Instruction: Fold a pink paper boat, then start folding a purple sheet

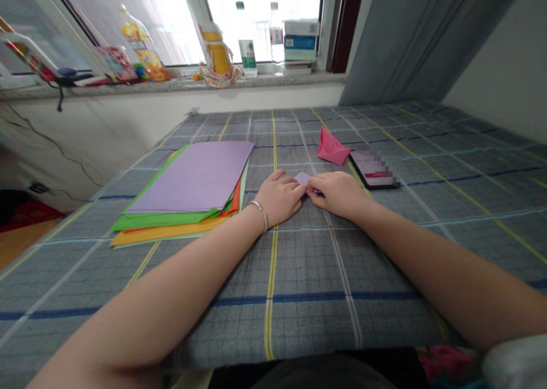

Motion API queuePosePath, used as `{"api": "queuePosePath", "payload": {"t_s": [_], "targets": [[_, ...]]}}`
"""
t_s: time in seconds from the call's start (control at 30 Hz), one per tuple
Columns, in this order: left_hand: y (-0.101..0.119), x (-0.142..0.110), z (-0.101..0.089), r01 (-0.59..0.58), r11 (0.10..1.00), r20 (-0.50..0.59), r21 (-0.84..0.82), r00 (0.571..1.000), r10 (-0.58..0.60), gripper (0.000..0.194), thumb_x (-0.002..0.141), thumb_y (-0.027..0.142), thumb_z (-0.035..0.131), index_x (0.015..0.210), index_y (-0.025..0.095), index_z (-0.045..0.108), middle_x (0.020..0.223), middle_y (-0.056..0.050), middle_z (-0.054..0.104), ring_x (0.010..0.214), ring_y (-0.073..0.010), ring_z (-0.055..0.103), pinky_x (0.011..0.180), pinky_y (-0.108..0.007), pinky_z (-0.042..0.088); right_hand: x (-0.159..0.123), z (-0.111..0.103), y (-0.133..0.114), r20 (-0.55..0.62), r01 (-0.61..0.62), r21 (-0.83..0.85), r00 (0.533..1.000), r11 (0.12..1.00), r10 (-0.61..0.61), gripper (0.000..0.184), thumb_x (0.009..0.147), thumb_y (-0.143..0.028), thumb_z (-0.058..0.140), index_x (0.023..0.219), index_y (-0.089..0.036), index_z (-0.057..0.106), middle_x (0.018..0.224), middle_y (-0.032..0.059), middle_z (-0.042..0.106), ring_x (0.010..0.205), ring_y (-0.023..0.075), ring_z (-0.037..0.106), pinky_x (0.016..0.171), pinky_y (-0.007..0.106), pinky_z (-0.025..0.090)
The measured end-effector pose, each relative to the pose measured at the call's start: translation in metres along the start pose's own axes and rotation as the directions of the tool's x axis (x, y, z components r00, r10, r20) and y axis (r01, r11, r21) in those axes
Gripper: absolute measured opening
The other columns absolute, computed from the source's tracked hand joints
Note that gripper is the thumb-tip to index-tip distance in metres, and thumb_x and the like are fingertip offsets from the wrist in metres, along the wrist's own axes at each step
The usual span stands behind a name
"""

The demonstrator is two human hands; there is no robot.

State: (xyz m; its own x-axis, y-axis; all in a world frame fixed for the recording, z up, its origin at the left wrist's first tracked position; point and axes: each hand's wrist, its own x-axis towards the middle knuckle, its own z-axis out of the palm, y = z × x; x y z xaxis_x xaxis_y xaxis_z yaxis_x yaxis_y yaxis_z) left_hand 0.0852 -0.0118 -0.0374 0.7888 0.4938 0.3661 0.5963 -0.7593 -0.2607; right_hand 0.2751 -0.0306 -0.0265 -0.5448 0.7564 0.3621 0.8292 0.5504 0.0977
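Small lilac paper [302,179] pinched betw. fingertips of L hand [280,198] and R hand [337,194], both curled on it, mid checked cloth [273,320]. Folded pink paper boat [333,147] done, near far edge by phone [374,170]; stack of coloured sheets [188,178] left, lying flat.

A stack of coloured paper [188,175] lies on the plaid cloth [307,263], near a pink paper boat [333,147] and a phone [371,170]; a bottle [143,46] stands on the windowsill [299,80].

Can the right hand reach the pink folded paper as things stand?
Probably yes: the right hand lies just below the pink folded paper, with only checked cloth between them; the phone sits off to the side. It is holding the lilac paper, though.
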Motion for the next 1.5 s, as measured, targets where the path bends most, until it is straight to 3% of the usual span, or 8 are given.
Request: {"api": "queuePosePath", "payload": {"t_s": [0.3,0.53,0.73,1.1,1.23,1.3,1.37,1.5], "targets": [[-0.004,-0.001,-0.006,0.061,0.998,-0.102,0.007,0.993,-0.060,0.033,0.099,0.033,0.035,0.091,0.022,0.064,0.083,-0.002,0.072,0.079,-0.0165,0.064,0.084,-0.036,0.038,-0.001,-0.002,-0.002,-0.108,-0.015,0.119,0.994,0.993,0.028,0.013,0.087,-0.025,0.049,0.084,-0.022,0.062,0.087,0.0028,0.069,0.082,0.0182,0.060,0.069,0.028,0.035],[-0.005,-0.005,-0.009,0.081,0.996,-0.139,0.045,0.987,-0.074,0.029,0.098,0.029,0.037,0.089,0.024,0.064,0.089,-0.001,0.072,0.083,-0.0168,0.062,0.081,-0.037,0.037,-0.001,-0.003,0.002,-0.103,-0.034,0.136,0.993,0.990,0.048,0.014,0.086,-0.025,0.049,0.084,-0.022,0.062,0.086,0.0024,0.069,0.081,0.0182,0.061,0.070,0.028,0.037],[-0.010,-0.009,-0.010,0.125,0.992,-0.187,0.019,0.975,-0.119,0.028,0.098,0.030,0.036,0.093,0.024,0.063,0.099,-0.002,0.070,0.089,-0.0175,0.060,0.079,-0.036,0.036,-0.006,-0.005,0.019,-0.146,-0.063,0.189,0.985,0.980,0.091,0.010,0.083,-0.024,0.052,0.083,-0.023,0.062,0.088,0.0008,0.069,0.084,0.0177,0.063,0.071,0.027,0.039],[-0.021,-0.013,-0.006,0.274,0.962,-0.282,-0.019,0.921,-0.268,0.020,0.096,0.028,0.043,0.090,0.023,0.061,0.095,-0.001,0.071,0.086,-0.0195,0.060,0.076,-0.037,0.034,-0.015,-0.011,0.062,-0.195,-0.058,0.179,0.976,0.982,0.093,0.004,0.078,-0.022,0.058,0.077,-0.023,0.062,0.084,-0.0003,0.069,0.079,0.0176,0.063,0.067,0.028,0.041],[-0.023,-0.013,-0.005,0.324,0.945,-0.273,-0.039,0.906,-0.322,0.016,0.094,0.026,0.046,0.089,0.022,0.061,0.091,-0.003,0.070,0.085,-0.0202,0.061,0.075,-0.035,0.034,-0.018,-0.018,0.072,-0.241,-0.141,0.193,0.952,0.971,0.187,0.004,0.078,-0.024,0.059,0.079,-0.023,0.063,0.081,0.0006,0.068,0.073,0.0177,0.062,0.063,0.030,0.041],[-0.023,-0.013,-0.004,0.317,0.947,-0.280,-0.057,0.905,-0.320,0.016,0.093,0.026,0.047,0.088,0.021,0.061,0.091,-0.002,0.070,0.085,-0.0197,0.061,0.075,-0.035,0.035,-0.017,-0.021,0.068,-0.309,-0.156,0.203,0.927,0.967,0.214,0.010,0.081,-0.029,0.059,0.085,-0.022,0.064,0.086,0.0027,0.069,0.077,0.0190,0.062,0.067,0.031,0.043],[-0.021,-0.012,-0.003,0.278,0.958,-0.292,-0.073,0.912,-0.287,0.015,0.094,0.027,0.047,0.089,0.021,0.060,0.092,-0.002,0.070,0.086,-0.0188,0.061,0.075,-0.034,0.035,-0.016,-0.023,0.056,-0.344,-0.105,0.163,0.926,0.981,0.156,0.020,0.082,-0.035,0.061,0.095,-0.021,0.064,0.096,0.0051,0.069,0.089,0.0218,0.062,0.074,0.033,0.044],[-0.015,-0.010,-0.004,0.155,0.985,-0.308,-0.070,0.936,-0.169,0.016,0.095,0.026,0.046,0.091,0.021,0.060,0.093,-0.002,0.070,0.085,-0.0172,0.060,0.077,-0.034,0.035,-0.009,-0.021,0.020,-0.261,0.013,-0.022,0.965,1.000,-0.018,0.022,0.088,-0.037,0.055,0.099,-0.021,0.065,0.100,0.0063,0.069,0.094,0.0229,0.060,0.077,0.034,0.040]]}}
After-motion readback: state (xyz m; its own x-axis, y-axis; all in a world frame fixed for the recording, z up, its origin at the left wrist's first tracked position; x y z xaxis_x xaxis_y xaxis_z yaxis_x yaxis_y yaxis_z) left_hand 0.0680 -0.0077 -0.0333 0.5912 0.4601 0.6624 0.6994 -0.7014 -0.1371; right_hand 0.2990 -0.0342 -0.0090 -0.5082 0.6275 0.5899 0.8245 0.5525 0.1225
